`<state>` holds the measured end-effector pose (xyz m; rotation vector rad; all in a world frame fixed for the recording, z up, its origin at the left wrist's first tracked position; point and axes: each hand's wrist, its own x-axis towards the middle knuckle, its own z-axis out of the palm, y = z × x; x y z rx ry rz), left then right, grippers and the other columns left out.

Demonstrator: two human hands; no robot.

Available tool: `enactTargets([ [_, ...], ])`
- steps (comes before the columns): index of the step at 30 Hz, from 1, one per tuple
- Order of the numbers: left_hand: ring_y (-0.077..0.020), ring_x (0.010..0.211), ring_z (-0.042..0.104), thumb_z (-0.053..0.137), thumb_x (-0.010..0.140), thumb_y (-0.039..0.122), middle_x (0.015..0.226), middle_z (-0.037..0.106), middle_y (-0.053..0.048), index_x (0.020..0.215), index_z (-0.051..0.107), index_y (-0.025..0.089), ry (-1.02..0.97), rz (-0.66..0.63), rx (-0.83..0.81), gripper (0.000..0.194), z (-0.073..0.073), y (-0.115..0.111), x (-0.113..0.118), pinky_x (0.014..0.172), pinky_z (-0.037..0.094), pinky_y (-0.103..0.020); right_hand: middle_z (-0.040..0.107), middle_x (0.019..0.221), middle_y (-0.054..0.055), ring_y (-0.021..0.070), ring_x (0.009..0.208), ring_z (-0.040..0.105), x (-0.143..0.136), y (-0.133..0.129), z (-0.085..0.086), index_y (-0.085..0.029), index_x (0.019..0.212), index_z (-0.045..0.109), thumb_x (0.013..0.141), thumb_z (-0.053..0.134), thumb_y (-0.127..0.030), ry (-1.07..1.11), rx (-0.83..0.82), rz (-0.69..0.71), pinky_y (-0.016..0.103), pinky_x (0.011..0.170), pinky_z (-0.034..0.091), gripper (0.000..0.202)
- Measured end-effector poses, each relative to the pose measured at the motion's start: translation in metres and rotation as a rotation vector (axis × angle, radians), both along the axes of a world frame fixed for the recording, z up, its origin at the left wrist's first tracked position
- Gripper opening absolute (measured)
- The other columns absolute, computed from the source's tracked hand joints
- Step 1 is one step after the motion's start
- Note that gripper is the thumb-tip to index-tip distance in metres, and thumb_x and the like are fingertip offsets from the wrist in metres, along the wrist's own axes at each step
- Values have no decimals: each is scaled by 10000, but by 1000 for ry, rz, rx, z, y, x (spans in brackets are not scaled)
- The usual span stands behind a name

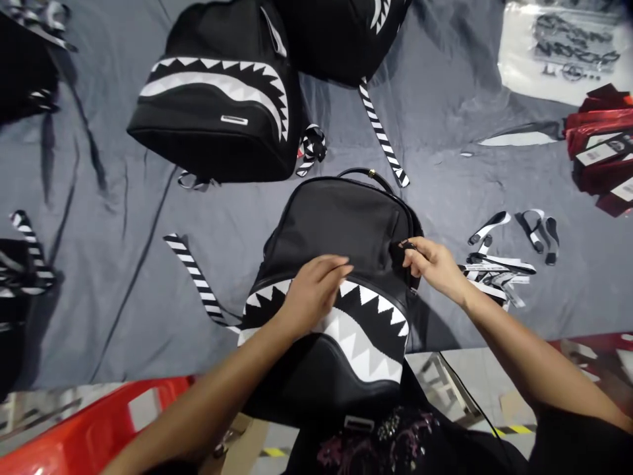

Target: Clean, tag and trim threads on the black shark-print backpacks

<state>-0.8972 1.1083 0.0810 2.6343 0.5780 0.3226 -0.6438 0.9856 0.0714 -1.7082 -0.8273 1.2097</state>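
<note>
A black backpack with a white-and-grey shark-mouth print lies front up before me, its lower end at the table's near edge. Over the upper row of printed teeth hovers my left hand, fingers drawn together; anything between them is too small to see. At the backpack's upper right side, my right hand pinches a small dark piece, whose kind I cannot make out. A black-and-white striped strap extends from the backpack's left side.
Another shark-mouth backpack lies farther back, beside a third. To the right are a pile of black-and-white ribbon strips, red tags and printed plastic bags. A red plastic seat stands at the lower left.
</note>
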Motion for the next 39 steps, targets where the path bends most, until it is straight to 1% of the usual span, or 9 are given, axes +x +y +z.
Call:
enactTargets([
  [3,-260,1354,407,467,916,146,1416,522,-85,1265,575,202,88,-357,78,370,-12,19,54,1070,397,-451,662,741,11,140,595,597,-10,-6,-4,-207,1163,602,909,492,-268,-359,-32,143,292,625,478,283],
  [6,-261,1410,326,484,898,128,1452,491,-54,1262,593,214,210,-585,184,390,-17,32,94,1132,290,-471,692,794,35,186,686,644,-18,-10,-7,-205,1185,598,907,467,-249,-532,-71,206,327,704,484,311],
  [12,-221,1096,556,489,906,185,908,678,-16,851,703,264,208,-821,275,234,-5,54,130,1140,271,-432,710,839,70,219,692,657,-22,-12,-14,-171,1158,601,935,443,-303,-618,-160,217,315,653,470,304],
  [17,-203,1031,555,429,946,175,952,657,-35,810,651,209,-100,-684,308,263,-23,59,106,1037,390,-423,725,986,71,234,863,687,-19,-16,-18,-199,1135,602,932,467,-259,-607,-139,202,308,735,476,252],
  [20,-193,1069,551,462,956,230,988,656,-16,821,640,212,-193,-495,325,225,-42,54,88,959,420,-389,732,890,59,234,791,689,-18,-15,-19,-201,1117,606,937,498,-309,-657,-205,242,300,662,447,235],
  [24,-179,1089,546,492,952,262,1004,641,-8,848,635,230,-192,-424,271,180,-57,44,81,910,417,-341,720,818,50,232,691,669,-20,-1,-15,-196,1079,604,940,512,-367,-901,-250,323,295,541,332,238],
  [30,-174,1078,532,497,950,253,1042,620,-8,908,637,242,-229,-388,304,147,-62,42,79,879,414,-322,714,860,47,214,703,655,-24,28,-9,-192,1012,591,914,544,-328,-1024,-205,454,301,529,264,175],
  [36,-186,928,549,481,943,196,969,621,-39,889,659,202,-174,-368,353,186,-57,40,80,728,404,-301,704,814,65,234,714,650,-26,33,-16,-180,1075,577,904,535,-327,-969,-255,352,296,566,322,228],
  [39,-163,832,539,451,954,182,916,622,-36,892,664,194,-153,-379,306,222,-54,39,80,713,394,-299,696,850,66,227,745,643,-17,34,-14,-180,1130,550,883,566,-324,-833,-237,403,286,599,361,287],
])
